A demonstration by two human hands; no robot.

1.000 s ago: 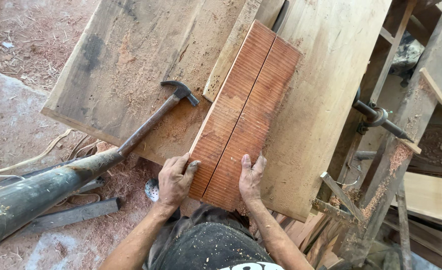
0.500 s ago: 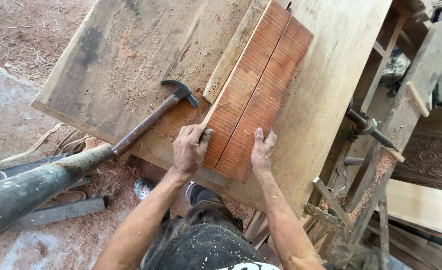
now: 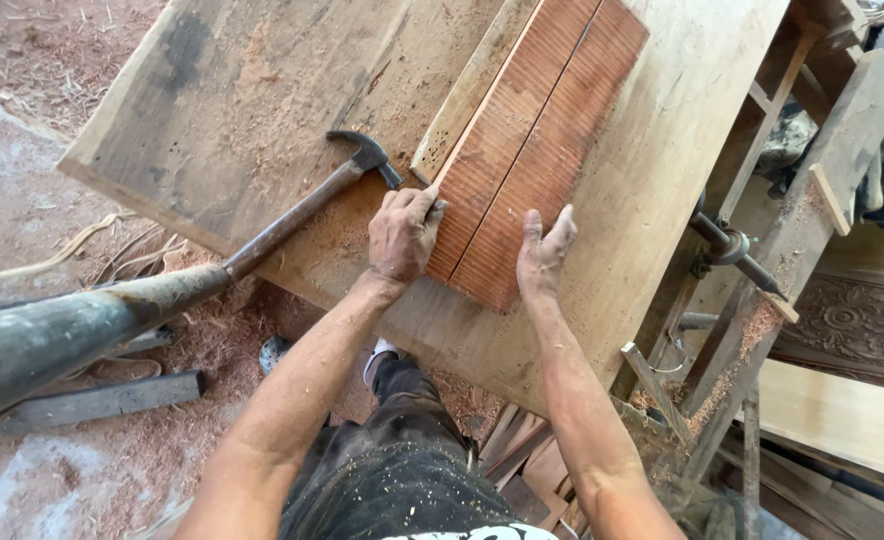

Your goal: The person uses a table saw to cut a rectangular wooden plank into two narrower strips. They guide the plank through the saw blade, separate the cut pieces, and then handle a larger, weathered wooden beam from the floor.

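My left hand (image 3: 402, 235) and right hand (image 3: 544, 255), both flat and holding nothing, press the near end of two reddish grooved boards (image 3: 537, 140) lying together on the pale workbench (image 3: 662, 180).

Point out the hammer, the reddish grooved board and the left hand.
hammer (image 3: 302, 208), head view, middle of its handle.
reddish grooved board (image 3: 552, 130), head view, centre of its ridged face.
left hand (image 3: 402, 235), head view, back of the hand.
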